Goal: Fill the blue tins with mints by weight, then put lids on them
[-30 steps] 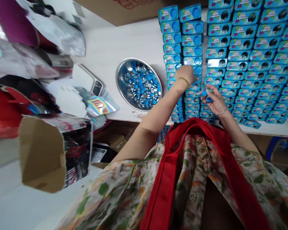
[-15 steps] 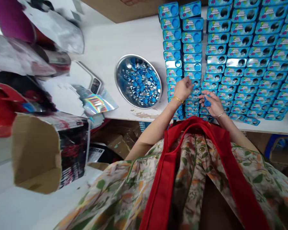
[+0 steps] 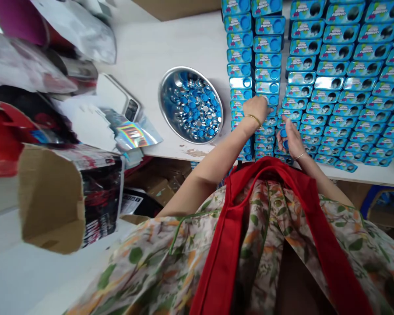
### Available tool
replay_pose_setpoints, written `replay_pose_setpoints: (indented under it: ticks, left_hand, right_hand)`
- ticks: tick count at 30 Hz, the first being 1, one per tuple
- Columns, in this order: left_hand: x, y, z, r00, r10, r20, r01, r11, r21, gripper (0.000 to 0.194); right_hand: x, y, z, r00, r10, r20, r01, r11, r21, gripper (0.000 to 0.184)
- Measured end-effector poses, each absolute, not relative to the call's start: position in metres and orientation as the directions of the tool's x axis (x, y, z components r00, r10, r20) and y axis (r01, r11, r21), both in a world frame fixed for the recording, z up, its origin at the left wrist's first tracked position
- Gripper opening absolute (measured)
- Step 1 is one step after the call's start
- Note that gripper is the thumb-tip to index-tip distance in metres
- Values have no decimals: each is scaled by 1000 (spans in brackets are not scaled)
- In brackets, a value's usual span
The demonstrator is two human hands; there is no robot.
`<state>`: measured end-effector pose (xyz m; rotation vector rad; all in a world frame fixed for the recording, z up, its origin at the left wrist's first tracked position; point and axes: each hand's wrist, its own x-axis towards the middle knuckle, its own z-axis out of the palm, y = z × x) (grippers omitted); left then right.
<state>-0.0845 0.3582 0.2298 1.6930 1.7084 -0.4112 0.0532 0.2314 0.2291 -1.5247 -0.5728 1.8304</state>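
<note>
White tabletop [image 3: 170, 48], near edge chipped; bare room lay at far left. Right hand [image 3: 290, 140], fingers curled, pinched blue caps [image 3: 285, 143] over near tins [image 3: 328, 94]. Left hand [image 3: 256, 107], closed loosely, pressed one tin beyond. Steel bowl [image 3: 166, 87] of caps sat left.

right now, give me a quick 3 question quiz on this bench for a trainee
1. True or false: the bowl of blue caps lies left of the tin rows.
2. Which hand holds blue caps? A) left B) right
3. What does the left hand rest on?

Key:
1. True.
2. B, the right hand, in its fingers.
3. A tin in the second column from the left, fingers on its far end.
</note>
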Motion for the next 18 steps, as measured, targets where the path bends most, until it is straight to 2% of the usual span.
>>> replay_pose_setpoints:
  ticks: [2,4,6,7,9,12,15,18]
  left_hand:
    - [-87,349,233,130,783,-608,954,68,292,22]
    - [-90,332,237,282,800,-530,884,-2,468,21]
    - [-93,310,239,460,770,-441,741,-59,669,23]
    - [-94,300,239,520,752,-404,676,-73,734,22]
    - [-96,284,238,549,754,-360,616,-74,784,14]
    - [-98,278,235,411,834,-368,668,0,744,3]
    - [-99,292,234,229,863,-450,797,100,596,6]
    - [-96,307,234,178,824,-538,894,92,438,6]
  right_hand:
    - [51,234,229,-73,716,-694,-242,-688,-684,101]
    - [49,236,229,-78,697,-712,-270,-703,-658,106]
    - [46,237,232,-85,690,-718,-289,-707,-645,104]
    - [45,236,233,-85,691,-718,-294,-706,-644,101]
    - [41,235,237,-70,689,-721,-306,-703,-642,92]
    - [42,230,243,-85,652,-753,-365,-724,-586,71]
    - [52,223,249,-145,564,-813,-420,-779,-465,50]
    - [61,217,256,-134,530,-837,-416,-797,-438,48]
